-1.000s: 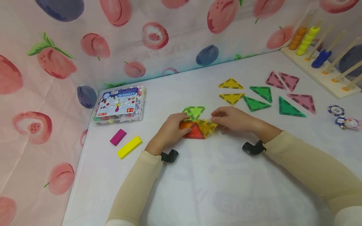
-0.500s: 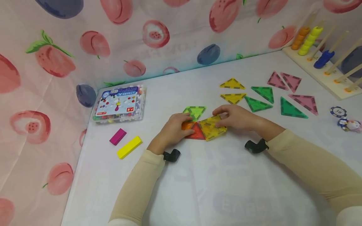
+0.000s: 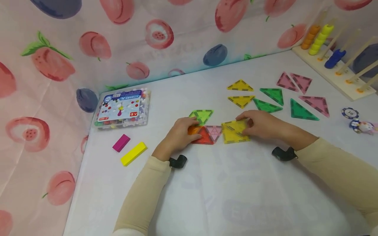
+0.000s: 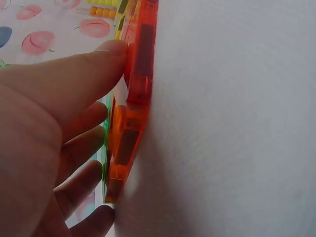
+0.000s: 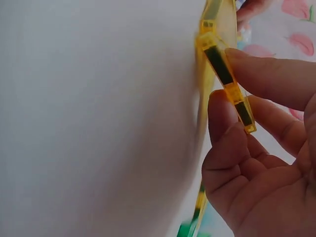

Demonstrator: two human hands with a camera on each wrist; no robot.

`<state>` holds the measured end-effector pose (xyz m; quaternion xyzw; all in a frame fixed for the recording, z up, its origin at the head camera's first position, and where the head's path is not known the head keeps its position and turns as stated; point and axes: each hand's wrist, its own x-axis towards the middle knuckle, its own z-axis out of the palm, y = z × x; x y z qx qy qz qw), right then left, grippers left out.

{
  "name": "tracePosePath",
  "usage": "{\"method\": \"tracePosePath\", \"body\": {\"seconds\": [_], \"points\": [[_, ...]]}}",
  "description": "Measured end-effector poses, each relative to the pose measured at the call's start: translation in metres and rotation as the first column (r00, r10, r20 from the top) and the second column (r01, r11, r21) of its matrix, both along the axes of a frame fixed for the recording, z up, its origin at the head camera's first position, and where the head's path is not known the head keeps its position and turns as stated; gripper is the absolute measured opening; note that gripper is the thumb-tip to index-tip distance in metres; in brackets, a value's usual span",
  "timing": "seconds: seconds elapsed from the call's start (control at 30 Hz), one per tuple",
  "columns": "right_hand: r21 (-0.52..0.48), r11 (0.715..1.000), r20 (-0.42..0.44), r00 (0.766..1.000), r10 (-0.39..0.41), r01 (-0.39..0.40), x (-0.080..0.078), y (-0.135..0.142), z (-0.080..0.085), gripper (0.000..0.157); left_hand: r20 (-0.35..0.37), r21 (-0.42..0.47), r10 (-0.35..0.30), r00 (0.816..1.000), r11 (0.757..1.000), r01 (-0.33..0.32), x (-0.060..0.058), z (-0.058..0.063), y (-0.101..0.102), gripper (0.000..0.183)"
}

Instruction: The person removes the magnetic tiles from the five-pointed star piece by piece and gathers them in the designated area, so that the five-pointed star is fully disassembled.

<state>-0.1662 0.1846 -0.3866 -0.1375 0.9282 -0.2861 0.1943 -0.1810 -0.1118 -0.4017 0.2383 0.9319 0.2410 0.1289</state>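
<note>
My left hand (image 3: pixel 178 134) rests on a group of translucent magnetic tiles lying flat. Its thumb presses a red triangle tile (image 4: pixel 140 59), and the other fingers touch the edges of the orange tile (image 4: pixel 126 143) and light-green tile (image 3: pixel 203 115). To the right of the red one lies a small pink triangle tile (image 3: pixel 215 131). Beside it, my right hand (image 3: pixel 264 125) pinches a yellow square-shaped tile piece (image 3: pixel 231 134) between thumb and fingers. The right wrist view shows that yellow piece tilted, with two overlapping edges.
Loose yellow (image 3: pixel 240 86), green (image 3: pixel 301 110) and pink triangle tiles (image 3: pixel 317 104) lie behind the right hand. A wooden bead rack (image 3: pixel 339 75) stands at far right, near a poker chip (image 3: pixel 350 113) and a figurine (image 3: pixel 362 126). Left are a clear box (image 3: pixel 122 109) and two sticks (image 3: pixel 133 154).
My right hand has moved right with the yellow piece, which covered the small pink triangle before and now sits beside it. The left hand stays on the tiles.
</note>
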Motion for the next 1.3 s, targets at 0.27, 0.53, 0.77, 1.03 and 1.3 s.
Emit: {"method": "tracePosePath", "body": {"seconds": [0.27,0.53,0.77,1.03,1.3], "points": [[0.027,0.999,-0.041,0.999,-0.035,0.036,0.013,0.029,0.0,0.05,-0.003,0.004,-0.002,1.0,1.0,0.002,-0.001,-0.003,-0.002,0.05],[0.023,0.997,-0.041,0.996,-0.076,0.077,0.022,0.045,-0.002,0.054,-0.065,-0.057,0.021,0.998,0.998,-0.024,0.004,0.002,0.005,0.049],[-0.099,0.978,0.033,0.982,-0.184,0.186,0.026,0.051,0.0,0.044,-0.153,0.008,-0.049,0.987,0.999,0.051,0.024,0.014,0.045,0.057],[-0.135,0.981,0.081,0.988,-0.129,0.139,0.03,0.05,0.0,0.043,-0.124,-0.07,-0.211,0.969,0.976,0.204,0.029,0.007,0.105,0.059],[-0.063,0.992,0.03,0.993,-0.111,0.113,0.033,0.049,0.003,0.042,-0.171,-0.198,-0.259,0.951,0.954,0.225,0.028,0.003,0.123,0.056]]}}
